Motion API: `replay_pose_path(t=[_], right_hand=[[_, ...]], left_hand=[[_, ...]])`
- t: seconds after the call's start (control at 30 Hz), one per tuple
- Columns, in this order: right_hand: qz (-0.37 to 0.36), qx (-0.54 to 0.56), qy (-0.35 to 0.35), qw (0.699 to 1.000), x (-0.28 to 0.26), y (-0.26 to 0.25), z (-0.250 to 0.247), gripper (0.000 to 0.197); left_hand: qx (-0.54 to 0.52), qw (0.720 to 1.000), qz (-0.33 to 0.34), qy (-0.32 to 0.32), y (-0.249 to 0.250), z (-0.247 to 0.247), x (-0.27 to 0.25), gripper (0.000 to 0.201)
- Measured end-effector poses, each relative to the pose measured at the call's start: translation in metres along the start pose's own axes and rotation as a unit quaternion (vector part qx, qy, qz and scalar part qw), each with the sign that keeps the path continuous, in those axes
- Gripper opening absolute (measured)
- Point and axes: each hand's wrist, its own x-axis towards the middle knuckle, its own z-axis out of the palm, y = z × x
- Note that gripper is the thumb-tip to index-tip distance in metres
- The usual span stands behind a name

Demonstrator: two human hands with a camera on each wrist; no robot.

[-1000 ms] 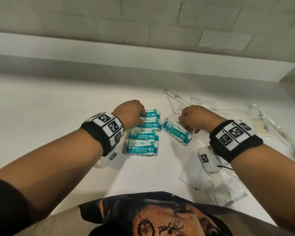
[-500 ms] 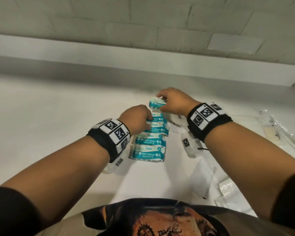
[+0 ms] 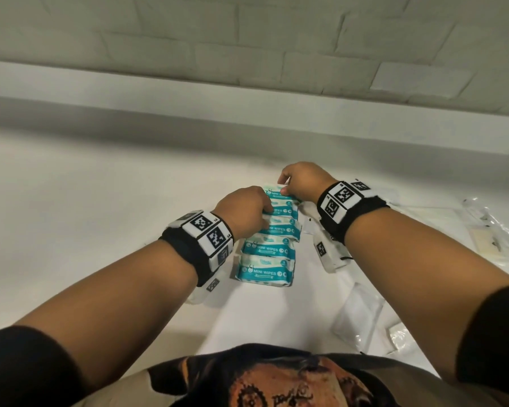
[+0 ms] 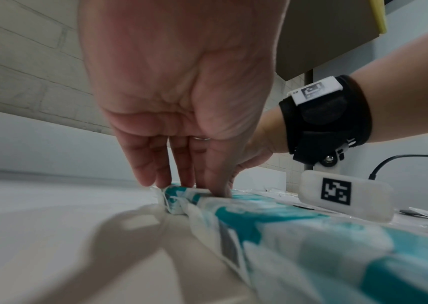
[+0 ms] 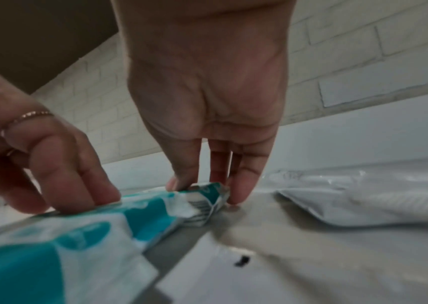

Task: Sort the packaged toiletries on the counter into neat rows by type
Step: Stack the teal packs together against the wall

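A column of teal-and-white mini wipes packs runs up the middle of the head view on the white counter, each pack edge to edge with the next. I count four clearly, plus a farthest pack at the top of the column, mostly covered by fingers. That type looks nearly sorted, going by how squarely the packs line up.

The rest seems untouched. Clear plastic sachets lie loosely at the lower right of the frame, and more transparent wrapped items are scattered toward the right edge, none of them in a row. So I would judge the job well short of half done: one type is close to finished, the clear packets are left.

Both forearms reach forward from the bottom corners, wrists bent down. The left hand sits at the column's left side, just above centre; in the left wrist view its fingers point straight down, close together, tips pressing on the wrapping of the packs rather than curling round anything. The right hand is at the top of the column. In the right wrist view its thumb and fingers pinch the right end of the farthest pack, which rests low on the counter against its neighbour. It looks like a final nudge into line.
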Motion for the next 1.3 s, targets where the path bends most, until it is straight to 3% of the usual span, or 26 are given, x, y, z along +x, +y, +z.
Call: replay_pose_path(t=[0.17,0.3,0.37,0.43,0.5,0.57,0.63,0.73,0.97,1.3], right_hand=[[-0.006,0.044,0.028,0.999,0.001,-0.003,0.007,0.025],[-0.022,0.009,-0.007,1.0,-0.003,-0.003,0.004,0.035],[-0.036,-0.006,0.008,0.999,-0.009,-0.001,0.0,0.04],[-0.064,0.002,0.035,0.997,-0.015,0.002,-0.004,0.039],[-0.092,-0.007,0.015,0.996,-0.021,0.004,-0.008,0.036],[-0.104,-0.055,-0.026,0.993,-0.022,0.005,-0.008,0.032],[-0.114,-0.097,-0.04,0.988,-0.022,0.006,-0.006,0.03],[-0.119,-0.106,-0.041,0.986,-0.02,0.007,-0.002,0.032],[-0.114,-0.111,-0.052,0.986,-0.004,0.01,-0.006,0.038],[-0.086,-0.15,-0.065,0.983,0.07,0.006,-0.024,0.031]], left_hand=[[0.0,1.0,0.0,-0.003,0.001,-0.001,-0.001,0.041],[-0.001,1.0,0.0,-0.005,0.0,-0.002,0.0,0.041],[0.007,1.0,0.005,-0.006,0.002,-0.004,-0.003,0.045],[-0.002,1.0,0.017,-0.021,0.005,-0.005,-0.01,0.061],[0.004,0.996,0.046,-0.073,0.01,-0.007,-0.02,0.088],[0.064,0.984,0.082,-0.146,0.016,-0.005,-0.029,0.11],[0.142,0.967,0.116,-0.177,0.02,0.002,-0.036,0.117],[0.193,0.962,0.135,-0.139,0.021,0.012,-0.039,0.112],[0.177,0.969,0.127,-0.117,0.01,0.01,-0.023,0.112],[0.183,0.973,0.09,-0.103,-0.003,-0.012,0.058,0.111]])
